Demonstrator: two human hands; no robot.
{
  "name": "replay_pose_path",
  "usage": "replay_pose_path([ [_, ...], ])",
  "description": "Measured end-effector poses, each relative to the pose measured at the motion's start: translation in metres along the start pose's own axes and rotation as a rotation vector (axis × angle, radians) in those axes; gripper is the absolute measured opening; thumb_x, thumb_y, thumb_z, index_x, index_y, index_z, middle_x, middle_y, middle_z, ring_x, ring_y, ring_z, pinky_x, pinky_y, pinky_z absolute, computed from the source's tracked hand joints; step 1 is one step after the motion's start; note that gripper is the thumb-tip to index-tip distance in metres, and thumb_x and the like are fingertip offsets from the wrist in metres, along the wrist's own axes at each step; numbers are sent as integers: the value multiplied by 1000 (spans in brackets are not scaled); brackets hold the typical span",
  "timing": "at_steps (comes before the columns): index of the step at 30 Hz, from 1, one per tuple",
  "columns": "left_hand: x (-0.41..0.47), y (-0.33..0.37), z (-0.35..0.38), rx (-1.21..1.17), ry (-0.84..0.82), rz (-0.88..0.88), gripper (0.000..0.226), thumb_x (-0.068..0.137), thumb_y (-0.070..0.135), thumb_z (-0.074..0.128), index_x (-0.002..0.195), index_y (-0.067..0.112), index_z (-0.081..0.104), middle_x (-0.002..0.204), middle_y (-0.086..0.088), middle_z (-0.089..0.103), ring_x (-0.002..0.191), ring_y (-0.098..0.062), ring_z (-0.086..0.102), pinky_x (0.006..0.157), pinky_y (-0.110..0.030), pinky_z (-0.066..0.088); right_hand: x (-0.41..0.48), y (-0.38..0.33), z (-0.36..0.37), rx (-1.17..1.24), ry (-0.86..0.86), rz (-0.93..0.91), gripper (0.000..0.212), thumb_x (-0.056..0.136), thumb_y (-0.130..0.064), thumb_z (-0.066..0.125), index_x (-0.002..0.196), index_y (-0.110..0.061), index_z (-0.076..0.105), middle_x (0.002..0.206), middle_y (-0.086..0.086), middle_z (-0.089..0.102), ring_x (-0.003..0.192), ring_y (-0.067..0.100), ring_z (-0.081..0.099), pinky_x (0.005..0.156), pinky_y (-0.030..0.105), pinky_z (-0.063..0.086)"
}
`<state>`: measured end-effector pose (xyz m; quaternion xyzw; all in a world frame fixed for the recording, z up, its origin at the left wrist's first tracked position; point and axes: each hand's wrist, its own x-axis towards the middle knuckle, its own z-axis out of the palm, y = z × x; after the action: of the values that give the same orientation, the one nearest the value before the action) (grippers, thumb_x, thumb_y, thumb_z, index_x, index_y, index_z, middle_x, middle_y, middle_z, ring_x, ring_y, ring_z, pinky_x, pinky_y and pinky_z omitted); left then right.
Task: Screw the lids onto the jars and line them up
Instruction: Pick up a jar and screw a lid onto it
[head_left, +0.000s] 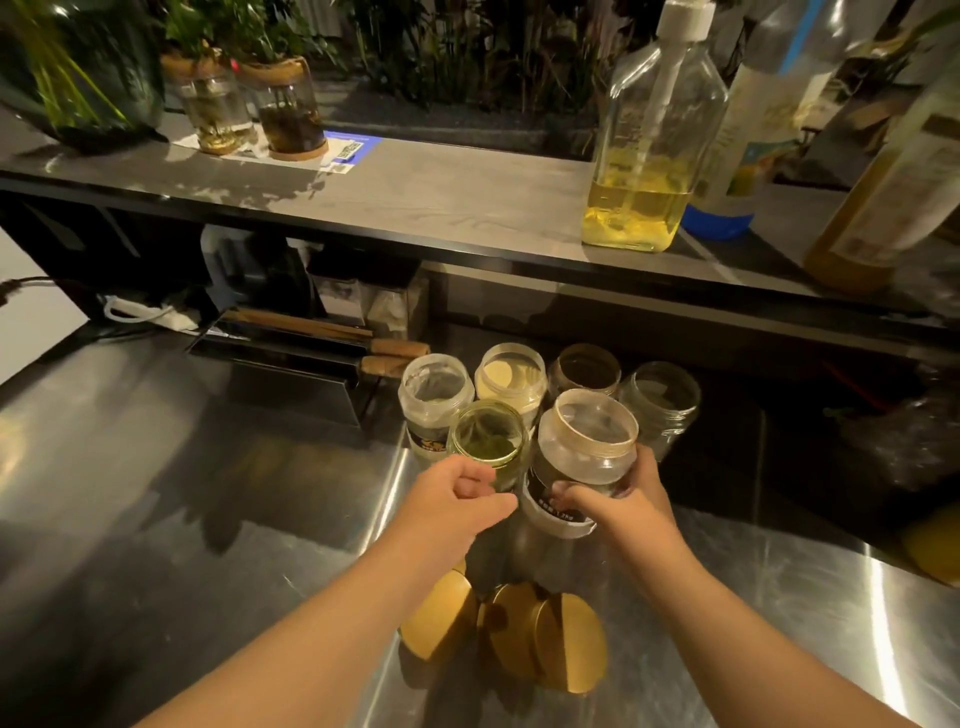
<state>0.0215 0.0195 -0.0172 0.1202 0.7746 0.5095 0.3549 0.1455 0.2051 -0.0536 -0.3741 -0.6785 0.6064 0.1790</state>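
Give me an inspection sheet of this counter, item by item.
Surface: steel counter, shiny.
Job's things: six open jars; gold lids loose near the front.
Clutter: knife rack at back left.
Hands: right hand grips the big jar; left hand beside the green jar, grip unclear.
Cables: white cable at far left.
Surroundings: upper shelf with pump bottle and plants.
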Motion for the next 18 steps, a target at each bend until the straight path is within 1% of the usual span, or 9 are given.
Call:
replay_pose_path([
  [3, 4, 1, 7, 63, -84, 77, 57, 88, 31, 95, 132, 36, 60, 128, 11, 67, 115, -1, 64, 80, -14, 54, -17, -20, -7, 22, -72, -71, 90, 48, -51, 94, 125, -53, 48, 128, -16, 63, 119, 9, 61, 99, 37, 54],
  [6, 5, 3, 10, 199, -135, 142, 91, 68, 53, 100, 139, 51, 44, 141, 20, 56, 120, 3, 57, 85, -14, 50, -28, -39, -10, 49, -190, -119, 88, 51, -46, 94, 128, -47, 52, 118, -24, 70, 113, 1, 66, 86, 22, 58],
  [8, 3, 5, 10, 204, -176, 157, 109, 52, 62, 100, 140, 59, 37, 146, 21, 53, 128, -6, 58, 100, -23, 57, -32, -50, -9, 33, -285, -135, 90, 54, -45, 94, 134, -42, 53, 120, -24, 70, 116, 1, 66, 87, 23, 59],
  [9, 1, 5, 9, 178, -191, 170, 110, 49, 61, 102, 139, 63, 38, 146, 21, 54, 132, -9, 59, 106, -30, 59, -34, -54, -7, 27, -324, -136, 91, 56, -45, 95, 136, -40, 53, 124, -21, 70, 118, 2, 66, 91, 26, 59],
  [10, -1, 5, 8, 141, -194, 189, 107, 49, 59, 104, 134, 67, 40, 143, 23, 57, 133, -9, 60, 107, -33, 60, -35, -57, -5, 31, -359, -135, 91, 58, -45, 95, 139, -39, 53, 128, -18, 69, 120, 4, 65, 95, 29, 59],
  [12, -5, 5, 3, 70, -149, 226, 103, 49, 54, 106, 128, 73, 42, 137, 24, 62, 130, -8, 63, 103, -31, 62, -36, -60, -3, 39, -443, -122, 87, 67, -45, 95, 143, -39, 53, 134, -15, 68, 126, 9, 64, 101, 35, 56],
  [14, -10, 2, -4, 50, -92, 246, 108, 49, 54, 105, 140, 60, 46, 137, 21, 63, 128, -10, 64, 100, -29, 62, -37, -57, -3, -46, -534, -118, 85, 72, -51, 93, 146, -45, 51, 139, -17, 66, 129, 9, 61, 105, 37, 53],
  [16, -16, -3, -10, 60, -41, 226, 113, 51, 56, 104, 148, 47, 46, 134, 21, 64, 123, -7, 65, 88, -20, 60, -36, -46, -4, -250, -612, -84, 95, 70, -56, 92, 151, -50, 44, 146, -22, 58, 136, 6, 53, 111, 39, 49],
  [18, -21, -11, -17, 37, -1, 172, 107, 60, 47, 107, 148, 41, 47, 131, 20, 65, 120, -8, 66, 84, -18, 58, -37, -30, -5, -553, -653, -17, 109, 67, -54, 91, 159, -44, 34, 157, -15, 44, 146, 11, 40, 117, 40, 42],
])
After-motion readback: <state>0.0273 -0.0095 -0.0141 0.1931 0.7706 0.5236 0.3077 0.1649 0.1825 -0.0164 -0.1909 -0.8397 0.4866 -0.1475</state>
